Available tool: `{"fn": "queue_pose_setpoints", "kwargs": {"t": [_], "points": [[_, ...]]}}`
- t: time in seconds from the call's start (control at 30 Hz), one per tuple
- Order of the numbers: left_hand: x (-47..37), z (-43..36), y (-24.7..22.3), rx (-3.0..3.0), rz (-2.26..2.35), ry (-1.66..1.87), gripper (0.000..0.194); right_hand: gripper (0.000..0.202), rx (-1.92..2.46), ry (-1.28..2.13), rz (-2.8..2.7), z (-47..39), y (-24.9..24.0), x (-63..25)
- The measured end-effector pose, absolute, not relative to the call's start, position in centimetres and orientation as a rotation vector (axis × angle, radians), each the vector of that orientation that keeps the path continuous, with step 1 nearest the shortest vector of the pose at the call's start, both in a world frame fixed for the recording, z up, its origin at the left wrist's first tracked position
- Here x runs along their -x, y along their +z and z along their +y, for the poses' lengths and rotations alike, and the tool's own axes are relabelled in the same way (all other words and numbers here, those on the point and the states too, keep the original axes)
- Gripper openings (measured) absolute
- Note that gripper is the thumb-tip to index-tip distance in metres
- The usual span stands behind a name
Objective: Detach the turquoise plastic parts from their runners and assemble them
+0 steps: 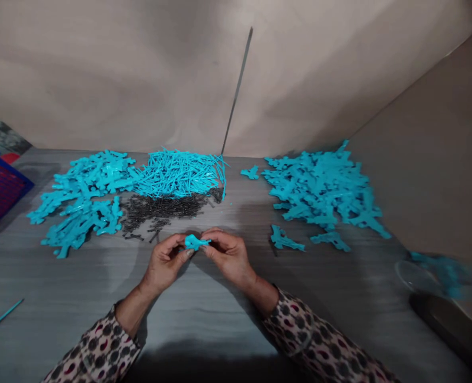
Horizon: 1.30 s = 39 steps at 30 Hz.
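Note:
A small turquoise plastic piece (195,242) is held up over the table between both hands. My left hand (163,266) pinches its wider end between thumb and fingers. At the narrow, stick-like end, my right hand (232,259) is closed in a pinch too; its fingertips partly cover that end. Just beyond the hands lies a heap of small dark pins (164,210), with a pile of thin turquoise sticks (180,173) behind it.
Turquoise moulded pieces are heaped at left (88,197) and right (319,186). A blue-and-red mesh basket (4,186) stands at the far left. Turquoise rods (2,318) lie front left. A transparent container (423,279) is at the right edge. Panels (140,80) enclose the table's back and right.

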State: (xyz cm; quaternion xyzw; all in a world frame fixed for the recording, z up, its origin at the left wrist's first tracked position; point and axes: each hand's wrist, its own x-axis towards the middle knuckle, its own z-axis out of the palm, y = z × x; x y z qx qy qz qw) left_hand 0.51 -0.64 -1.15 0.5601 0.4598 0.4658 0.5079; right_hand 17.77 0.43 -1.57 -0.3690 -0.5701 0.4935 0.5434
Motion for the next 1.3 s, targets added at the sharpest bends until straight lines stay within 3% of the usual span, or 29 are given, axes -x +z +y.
{"fn": "queue_pose_setpoints", "kwargs": {"t": [0.17, 0.3, 0.43, 0.57, 0.8, 0.93, 1.03, 1.3], "points": [[-0.5, -1.3, -0.8, -1.58, 1.105, 1.194, 0.017, 0.012, 0.801, 1.028, -1.553, 0.1, -0.5, -18.1], [-0.4, -2.0, -0.6, -1.649, 1.123, 1.239, 0.01, 0.019, 0.739, 1.091, -1.612, 0.0, -0.2, -18.2], [-0.6, -2.7, -1.0, -1.412, 1.167, 1.192, 0.02, 0.03, 0.783, 1.219, -1.53, -0.2, -0.3, -17.9], [-0.8, -2.7, -1.1, -1.408, 1.2, 1.146, 0.026, 0.027, 0.769, 1.219, -1.516, -0.1, -0.5, -17.9], [-0.7, -2.9, 1.7, -1.909, 1.182, 1.115, 0.006, 0.024, 0.703, 1.132, -1.714, -0.2, 0.2, -18.7], [-0.6, -3.3, 4.4, -2.131, 1.129, 0.956, 0.018, 0.022, 0.62, 1.035, -1.785, -0.7, 1.5, -18.9], [-0.5, -3.4, 5.7, -2.225, 1.12, 0.853, 0.016, 0.018, 0.619, 1.01, -1.771, -1.0, 2.1, -18.9], [-0.7, -3.3, 5.7, -2.326, 1.151, 0.725, 0.018, 0.018, 0.702, 0.937, -1.784, -1.5, 2.7, -18.5]]}}
